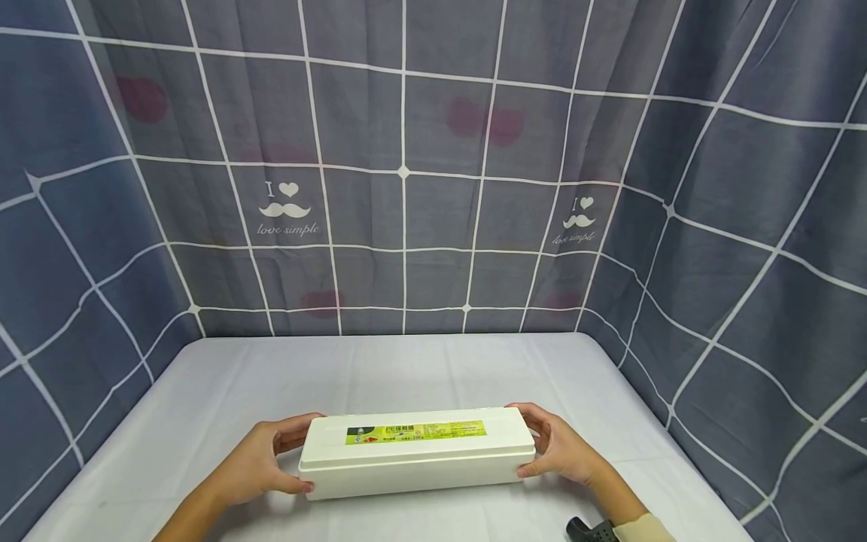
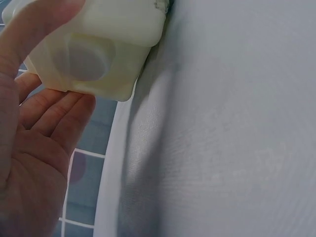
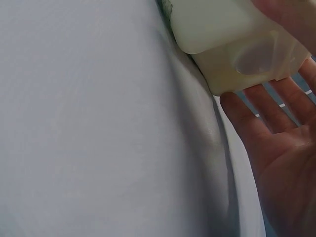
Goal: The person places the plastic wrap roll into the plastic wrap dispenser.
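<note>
A long white cling film box [image 1: 420,476] with a closed lid and a yellow-green label [image 1: 416,432] lies crosswise near the front of the table in the head view. My left hand [image 1: 256,463] grips its left end, thumb on the front side and fingers behind. At the other end, my right hand [image 1: 567,450] holds it the same way. Both wrist views show a translucent box end [image 2: 123,69] with a round shape [image 3: 254,57] in it. Whether the box rests fully on the cloth or is slightly raised, I cannot tell.
A white cloth [image 1: 433,369] with soft creases covers the table. Grey-blue curtains [image 1: 366,203] with white grid lines stand at the back and both sides. A black strap or device [image 1: 591,530] sits at the right wrist, beside a beige sleeve [image 1: 643,529].
</note>
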A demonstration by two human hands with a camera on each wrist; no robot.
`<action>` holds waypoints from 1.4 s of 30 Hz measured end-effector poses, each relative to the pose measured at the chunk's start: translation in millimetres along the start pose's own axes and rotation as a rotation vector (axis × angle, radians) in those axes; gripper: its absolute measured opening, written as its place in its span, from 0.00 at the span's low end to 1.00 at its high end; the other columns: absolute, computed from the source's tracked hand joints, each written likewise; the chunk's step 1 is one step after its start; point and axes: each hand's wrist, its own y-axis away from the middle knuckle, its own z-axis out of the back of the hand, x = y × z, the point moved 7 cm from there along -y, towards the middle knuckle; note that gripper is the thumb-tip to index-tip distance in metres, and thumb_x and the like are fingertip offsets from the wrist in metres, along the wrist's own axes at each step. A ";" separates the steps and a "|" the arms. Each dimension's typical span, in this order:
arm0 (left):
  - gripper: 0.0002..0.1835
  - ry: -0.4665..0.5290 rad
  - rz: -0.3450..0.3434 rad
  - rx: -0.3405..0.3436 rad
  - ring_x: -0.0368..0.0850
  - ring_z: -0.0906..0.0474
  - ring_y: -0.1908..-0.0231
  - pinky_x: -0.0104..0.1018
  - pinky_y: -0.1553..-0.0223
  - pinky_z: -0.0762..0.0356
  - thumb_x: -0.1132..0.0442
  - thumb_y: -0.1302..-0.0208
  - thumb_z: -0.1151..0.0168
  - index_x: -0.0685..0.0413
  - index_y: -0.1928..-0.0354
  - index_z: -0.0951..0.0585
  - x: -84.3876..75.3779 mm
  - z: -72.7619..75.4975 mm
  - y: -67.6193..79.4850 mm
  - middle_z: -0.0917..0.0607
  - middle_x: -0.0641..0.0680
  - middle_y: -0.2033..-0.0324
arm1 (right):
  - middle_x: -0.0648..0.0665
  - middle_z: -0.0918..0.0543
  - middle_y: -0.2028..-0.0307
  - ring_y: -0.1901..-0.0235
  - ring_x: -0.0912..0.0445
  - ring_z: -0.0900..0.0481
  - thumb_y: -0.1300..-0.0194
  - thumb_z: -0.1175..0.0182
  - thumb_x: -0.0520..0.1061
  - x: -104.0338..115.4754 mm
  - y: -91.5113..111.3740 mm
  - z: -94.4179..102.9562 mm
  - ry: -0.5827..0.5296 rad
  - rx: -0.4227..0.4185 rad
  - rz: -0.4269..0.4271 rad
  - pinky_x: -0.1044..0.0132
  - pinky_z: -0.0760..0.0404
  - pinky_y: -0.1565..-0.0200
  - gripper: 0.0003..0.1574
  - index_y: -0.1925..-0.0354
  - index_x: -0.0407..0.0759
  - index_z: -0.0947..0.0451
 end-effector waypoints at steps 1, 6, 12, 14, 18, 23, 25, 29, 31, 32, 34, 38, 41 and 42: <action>0.49 0.002 -0.002 0.001 0.31 0.21 0.40 0.19 0.41 0.26 0.59 0.61 0.13 0.54 0.32 0.24 0.2 0.1 -0.1 0.18 0.54 0.36 | 0.42 0.24 0.33 0.36 0.58 0.22 0.57 0.20 0.29 0.2 0.1 0.0 -0.001 -0.002 0.000 0.63 0.17 0.40 0.60 0.28 0.32 0.38; 0.49 0.007 -0.017 0.004 0.31 0.21 0.40 0.19 0.41 0.25 0.59 0.61 0.13 0.53 0.32 0.24 1.7 0.1 -0.5 0.18 0.54 0.36 | 0.44 0.24 0.33 0.36 0.58 0.22 0.57 0.20 0.29 -0.3 -0.1 0.4 -0.003 -0.012 -0.017 0.63 0.17 0.40 0.60 0.28 0.33 0.37; 0.48 0.017 -0.043 0.006 0.31 0.21 0.40 0.20 0.41 0.25 0.60 0.60 0.13 0.52 0.31 0.25 0.4 -0.2 -0.7 0.18 0.54 0.36 | 0.46 0.24 0.32 0.36 0.59 0.23 0.57 0.20 0.30 -1.3 -0.7 0.9 -0.009 -0.013 -0.028 0.63 0.17 0.40 0.61 0.28 0.33 0.38; 0.48 0.013 -0.056 0.009 0.31 0.21 0.39 0.20 0.40 0.26 0.60 0.59 0.13 0.51 0.32 0.25 -0.9 -0.5 -1.1 0.18 0.54 0.36 | 0.46 0.23 0.33 0.36 0.59 0.23 0.57 0.20 0.30 -1.8 -0.6 1.7 0.001 -0.017 -0.031 0.64 0.17 0.40 0.61 0.28 0.33 0.38; 0.47 0.005 -0.083 0.010 0.31 0.22 0.39 0.19 0.39 0.27 0.60 0.59 0.13 0.49 0.33 0.25 -2.9 -1.9 -1.3 0.18 0.54 0.37 | 0.46 0.24 0.33 0.36 0.59 0.23 0.57 0.19 0.30 -3.5 -0.1 3.0 0.029 -0.028 -0.058 0.65 0.18 0.40 0.60 0.28 0.36 0.36; 0.48 -0.022 -0.081 -0.022 0.31 0.21 0.40 0.20 0.39 0.25 0.60 0.61 0.13 0.48 0.33 0.25 -2.0 -2.3 0.8 0.18 0.53 0.39 | 0.42 0.24 0.33 0.36 0.58 0.23 0.57 0.19 0.32 -3.5 -0.6 2.4 0.063 -0.037 -0.073 0.64 0.18 0.39 0.59 0.29 0.38 0.35; 0.48 -0.045 -0.075 -0.039 0.30 0.21 0.41 0.20 0.40 0.24 0.58 0.62 0.12 0.47 0.33 0.25 -1.4 -1.7 1.6 0.17 0.53 0.39 | 0.41 0.24 0.33 0.36 0.58 0.22 0.57 0.19 0.32 -3.2 -1.1 2.4 0.071 -0.043 -0.068 0.64 0.17 0.40 0.58 0.29 0.37 0.34; 0.49 -0.079 -0.086 -0.055 0.31 0.20 0.42 0.21 0.42 0.22 0.57 0.63 0.12 0.46 0.33 0.24 -3.7 -1.0 1.4 0.17 0.53 0.39 | 0.42 0.23 0.34 0.37 0.58 0.21 0.58 0.19 0.32 -2.4 -1.4 3.5 0.078 -0.057 -0.052 0.64 0.16 0.41 0.58 0.30 0.36 0.33; 0.48 -0.087 -0.101 -0.056 0.31 0.20 0.42 0.22 0.42 0.22 0.57 0.63 0.12 0.45 0.34 0.24 -5.9 -1.1 0.6 0.17 0.52 0.39 | 0.44 0.23 0.35 0.38 0.58 0.21 0.58 0.19 0.31 -1.9 -1.3 4.5 0.080 -0.059 -0.039 0.63 0.16 0.41 0.58 0.30 0.35 0.34; 0.48 -0.085 -0.107 -0.054 0.32 0.20 0.41 0.22 0.41 0.22 0.57 0.63 0.12 0.45 0.34 0.24 -7.0 -1.3 0.1 0.17 0.52 0.39 | 0.44 0.22 0.35 0.38 0.58 0.21 0.58 0.19 0.31 -1.6 -1.4 4.9 0.082 -0.060 -0.037 0.63 0.16 0.42 0.58 0.30 0.35 0.33; 0.48 -0.069 -0.107 -0.046 0.32 0.20 0.41 0.22 0.40 0.23 0.58 0.62 0.12 0.44 0.33 0.24 -7.9 -1.7 -0.7 0.18 0.52 0.39 | 0.45 0.22 0.35 0.39 0.58 0.20 0.59 0.19 0.32 -0.5 -1.5 5.7 0.086 -0.058 -0.028 0.63 0.16 0.42 0.58 0.30 0.35 0.34; 0.47 -0.013 -0.109 -0.010 0.30 0.23 0.39 0.19 0.39 0.26 0.61 0.59 0.14 0.47 0.32 0.25 -8.0 -3.3 -0.7 0.19 0.54 0.38 | 0.46 0.22 0.35 0.39 0.58 0.20 0.58 0.19 0.32 1.6 -2.1 5.4 0.088 -0.037 -0.034 0.63 0.15 0.43 0.59 0.29 0.35 0.34; 0.47 0.034 -0.134 0.045 0.31 0.23 0.39 0.19 0.38 0.28 0.64 0.55 0.16 0.52 0.31 0.29 -7.9 -6.7 0.8 0.21 0.56 0.37 | 0.45 0.24 0.33 0.38 0.57 0.21 0.57 0.19 0.32 1.6 -2.2 3.5 0.077 -0.008 -0.065 0.62 0.15 0.43 0.60 0.28 0.38 0.36; 0.47 0.047 -0.147 0.064 0.32 0.22 0.39 0.19 0.38 0.28 0.65 0.54 0.17 0.53 0.30 0.30 -7.9 -8.1 1.4 0.22 0.56 0.37 | 0.44 0.24 0.33 0.38 0.57 0.21 0.56 0.19 0.32 1.5 -2.1 2.7 0.070 0.001 -0.077 0.62 0.16 0.42 0.60 0.27 0.39 0.37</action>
